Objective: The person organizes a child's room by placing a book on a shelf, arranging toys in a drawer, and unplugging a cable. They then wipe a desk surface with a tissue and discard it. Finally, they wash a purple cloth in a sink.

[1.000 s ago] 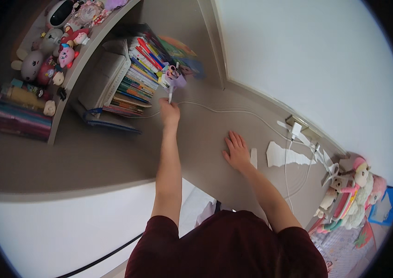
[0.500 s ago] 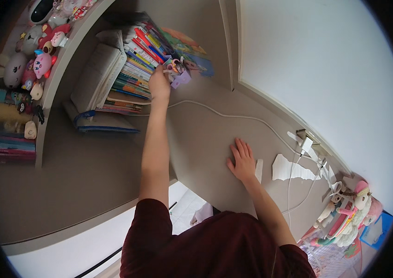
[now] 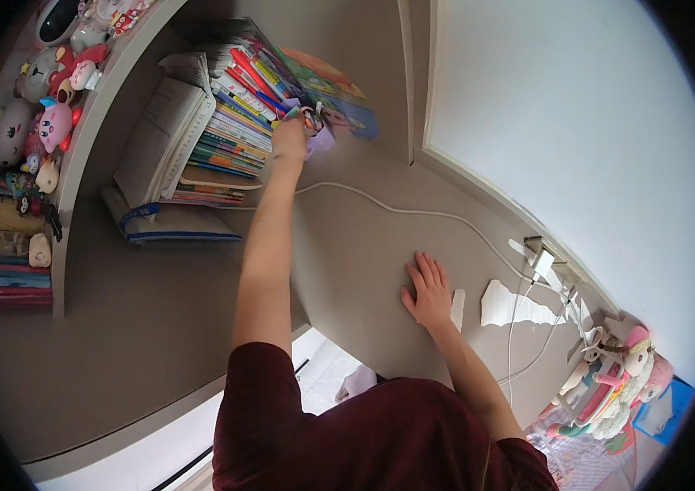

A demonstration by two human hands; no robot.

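Observation:
My left hand (image 3: 288, 139) reaches forward to a small purple holder (image 3: 321, 144) filled with pens and other small items. Its fingers curl inward at the holder's near side, and what they grip is hidden behind the hand. Just left of it leans a row of books (image 3: 229, 139) with coloured spines. My right hand (image 3: 428, 296) lies flat on the grey-brown desktop (image 3: 356, 278), fingers stretched out and holding nothing. Beside its wrist is a narrow white strip (image 3: 458, 309).
A white cable (image 3: 397, 210) crosses the desk to a white plug (image 3: 542, 262). Torn white paper (image 3: 519, 304) lies near the wall. Plush toys (image 3: 618, 385) sit at the right. A curved shelf (image 3: 90, 155) with figurines (image 3: 55, 124) stands at the left. A blue-edged pouch (image 3: 176, 222) lies below the books.
My left hand has shifted slightly down at the purple holder, its fingers now less visible. My right hand stays flat in place. The view has moved a little.

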